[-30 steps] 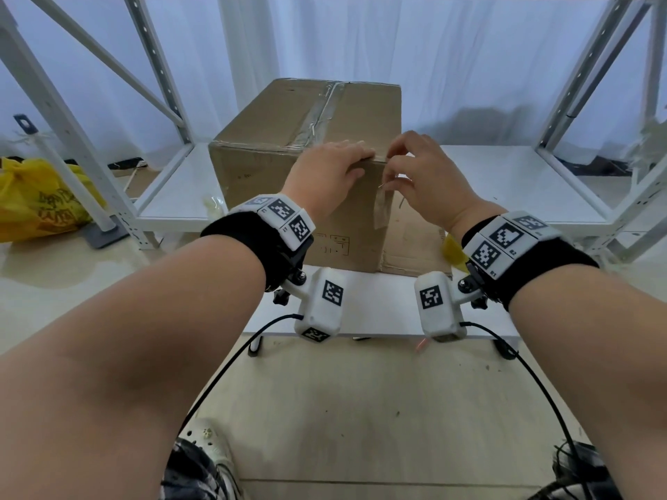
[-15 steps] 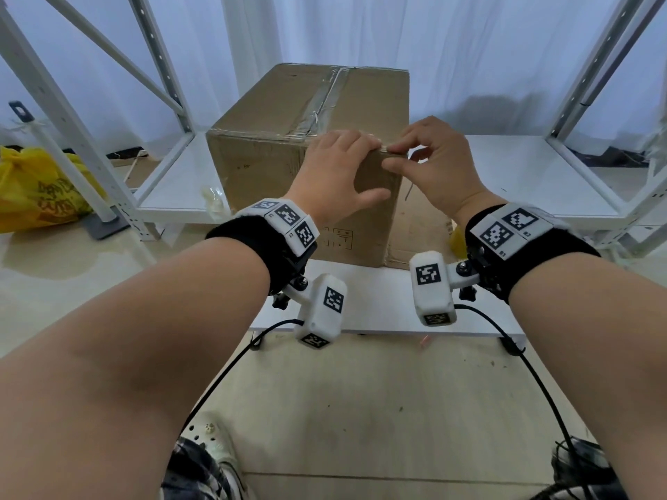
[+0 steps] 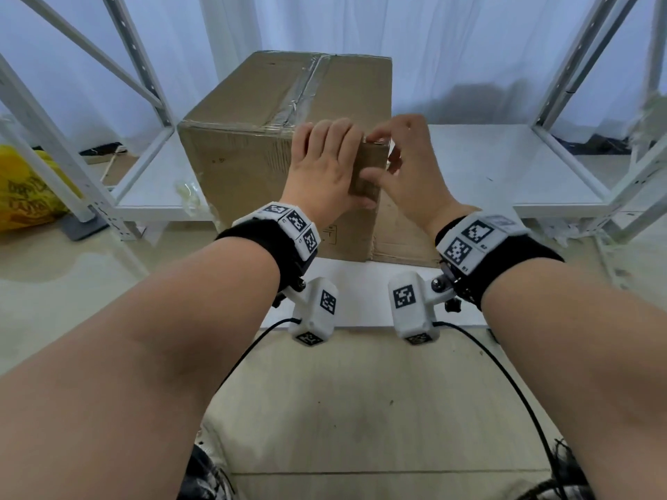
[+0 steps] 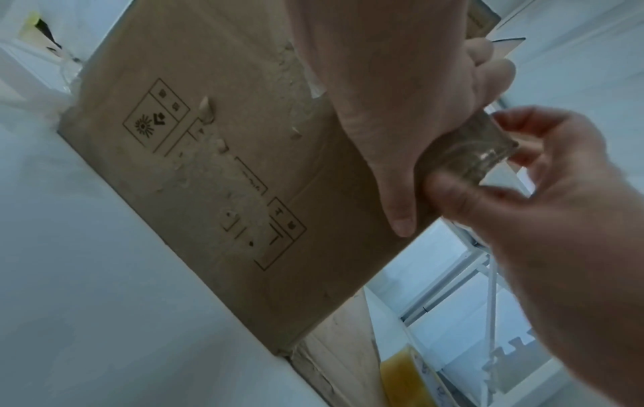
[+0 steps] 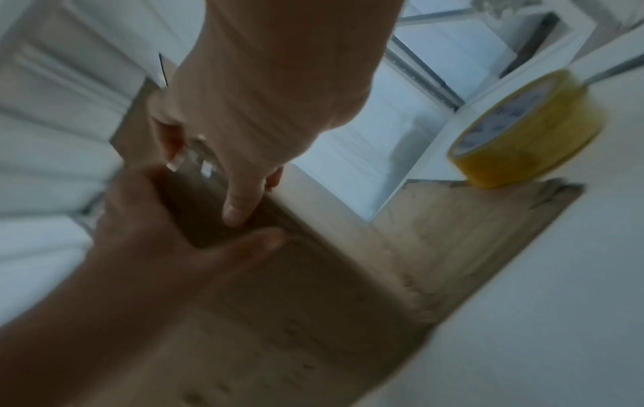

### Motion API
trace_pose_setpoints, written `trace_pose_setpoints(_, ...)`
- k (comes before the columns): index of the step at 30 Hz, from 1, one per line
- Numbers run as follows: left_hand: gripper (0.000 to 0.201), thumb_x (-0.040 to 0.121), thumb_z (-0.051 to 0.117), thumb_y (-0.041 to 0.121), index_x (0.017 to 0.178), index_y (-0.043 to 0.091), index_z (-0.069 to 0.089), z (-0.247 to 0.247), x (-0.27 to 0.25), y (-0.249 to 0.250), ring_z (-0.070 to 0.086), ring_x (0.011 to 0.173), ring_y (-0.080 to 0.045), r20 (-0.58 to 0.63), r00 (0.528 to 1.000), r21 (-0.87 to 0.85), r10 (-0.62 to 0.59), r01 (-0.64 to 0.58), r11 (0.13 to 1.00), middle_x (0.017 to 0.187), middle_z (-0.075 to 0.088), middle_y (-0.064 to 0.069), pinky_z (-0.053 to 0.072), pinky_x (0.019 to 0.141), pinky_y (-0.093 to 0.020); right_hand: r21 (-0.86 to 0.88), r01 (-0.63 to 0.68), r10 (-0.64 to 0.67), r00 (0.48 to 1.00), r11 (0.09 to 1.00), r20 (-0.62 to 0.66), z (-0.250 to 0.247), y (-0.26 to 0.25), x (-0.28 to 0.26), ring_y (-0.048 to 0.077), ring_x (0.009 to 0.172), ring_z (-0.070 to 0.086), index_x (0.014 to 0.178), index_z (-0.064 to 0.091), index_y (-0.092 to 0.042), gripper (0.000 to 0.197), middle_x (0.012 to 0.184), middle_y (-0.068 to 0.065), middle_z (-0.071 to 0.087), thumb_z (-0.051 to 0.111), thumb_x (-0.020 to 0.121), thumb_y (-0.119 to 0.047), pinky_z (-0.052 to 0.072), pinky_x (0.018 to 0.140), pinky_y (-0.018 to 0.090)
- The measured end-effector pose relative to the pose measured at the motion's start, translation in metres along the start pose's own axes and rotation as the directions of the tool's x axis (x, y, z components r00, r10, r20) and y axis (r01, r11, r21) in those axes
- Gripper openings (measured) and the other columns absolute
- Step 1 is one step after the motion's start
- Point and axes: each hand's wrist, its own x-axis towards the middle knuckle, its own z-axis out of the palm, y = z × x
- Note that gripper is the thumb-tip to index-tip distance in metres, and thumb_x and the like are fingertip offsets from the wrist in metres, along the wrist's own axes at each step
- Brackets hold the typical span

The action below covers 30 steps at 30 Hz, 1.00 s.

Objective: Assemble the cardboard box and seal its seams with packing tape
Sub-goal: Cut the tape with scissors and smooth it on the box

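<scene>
- The cardboard box [image 3: 252,153] stands on the white surface [image 3: 361,279]: stiff panels, probably light.
- Our left hand [image 3: 325,167] lies flat, bracing its near corner.
- Our right hand [image 3: 404,167] pinches a clingy tape strip [image 4: 481,148] there.

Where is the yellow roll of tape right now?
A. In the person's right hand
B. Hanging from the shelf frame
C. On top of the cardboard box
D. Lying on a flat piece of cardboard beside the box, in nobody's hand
D: the right wrist view shows the yellow tape roll resting on a flat cardboard sheet next to the cardboard box, while both hands work at the box's corner.
</scene>
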Motion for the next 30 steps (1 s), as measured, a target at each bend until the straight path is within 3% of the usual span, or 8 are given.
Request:
trace_pose_setpoints(3,0.090,0.059,0.069,0.062,0.125,0.011,0.035,-0.009,-0.003,-0.010,0.035,0.115,-0.026,0.019,0.998,-0.026,0.066,-0.066,0.997,0.122,0.053,-0.014,0.019,0.102,-0.042,-0.229,0.094,-0.058,0.986,0.969,0.157,0.004,0.007,-0.013,0.030,0.125,0.041,0.134,0.042,-0.007,0.075,0.142,0.016,0.033,0.079,0.069,-0.012,0.041,0.102,0.040)
trace_pose_setpoints(7,0.073,0.077,0.071,0.038,0.137,0.010,0.041,-0.028,-0.002,-0.024,0.044,0.124,-0.031,0.136,0.983,-0.080,0.125,-0.115,0.990,0.134,0.049,-0.011,0.026,0.108,-0.043,-0.277,0.105,-0.058,0.984,0.955,0.171,0.001,0.003,-0.006,0.032,0.124,0.043,0.136,0.043,-0.008,0.077,0.141,0.015,0.038,0.081,0.070,-0.017,0.040,0.105,0.043)
trace_pose_setpoints(10,0.054,0.090,0.060,0.032,0.137,0.010,0.046,-0.039,0.001,-0.028,0.046,0.124,-0.031,0.136,0.985,-0.134,0.108,-0.090,0.987,0.136,0.050,-0.010,0.031,0.107,-0.043,-0.165,0.101,-0.098,0.995,0.981,0.030,-0.002,-0.003,0.003,0.025,0.104,0.056,0.118,0.062,-0.005,0.041,0.116,0.012,0.059,0.072,0.080,-0.013,0.046,0.093,0.024)
trace_pose_setpoints(13,0.053,0.093,0.052,0.040,0.140,0.017,0.043,-0.040,0.002,-0.028,0.041,0.130,-0.026,0.146,0.988,-0.092,0.054,-0.041,0.995,0.142,0.045,-0.005,0.026,0.110,-0.041,-0.050,0.091,-0.096,0.988,0.995,-0.119,0.001,-0.006,0.006,0.025,0.094,0.061,0.104,0.071,-0.004,0.023,0.099,0.011,0.066,0.067,0.082,-0.011,0.036,0.086,0.005)
trace_pose_setpoints(16,0.064,0.089,0.055,0.049,0.143,0.022,0.035,-0.036,0.001,-0.028,0.032,0.137,-0.026,0.181,0.984,-0.010,0.000,0.002,1.000,0.147,0.038,-0.004,0.015,0.115,-0.042,-0.237,0.065,-0.091,0.991,0.969,-0.101,0.007,-0.005,0.005,0.032,0.106,0.055,0.112,0.068,-0.011,0.031,0.114,0.009,0.064,0.066,0.083,-0.023,0.034,0.094,0.027)
trace_pose_setpoints(19,0.065,0.087,0.054,0.053,0.141,0.021,0.036,-0.036,0.003,-0.035,0.032,0.137,-0.026,0.185,0.981,0.022,-0.057,0.054,0.998,0.147,0.038,-0.005,0.013,0.115,-0.043,-0.335,0.016,0.030,0.991,0.942,0.132,0.012,0.001,-0.007,0.030,0.132,0.038,0.137,0.042,-0.017,0.076,0.150,0.008,0.030,0.080,0.072,-0.022,0.032,0.104,0.038)
trace_pose_setpoints(21,0.064,0.087,0.049,0.059,0.139,0.023,0.038,-0.038,0.003,-0.046,0.032,0.137,-0.026,0.188,0.974,0.049,-0.130,0.123,0.991,0.145,0.040,-0.004,0.015,0.115,-0.045,-0.265,-0.043,0.085,0.985,0.963,0.150,0.013,0.002,-0.009,0.025,0.135,0.035,0.141,0.035,-0.020,0.083,0.156,0.005,0.017,0.081,0.072,-0.016,0.035,0.100,0.034)
trace_pose_setpoints(30,0.053,0.089,0.048,0.058,0.133,0.029,0.046,-0.050,-0.010,-0.041,0.041,0.118,-0.028,0.154,0.967,0.107,-0.205,0.190,0.976,0.127,0.051,0.000,0.025,0.101,-0.042,0.212,-0.098,0.122,0.987,0.972,-0.103,0.003,0.002,0.005,0.005,0.109,0.060,0.112,0.070,-0.011,0.027,0.119,-0.001,0.065,0.068,0.084,-0.008,0.046,0.103,0.032)
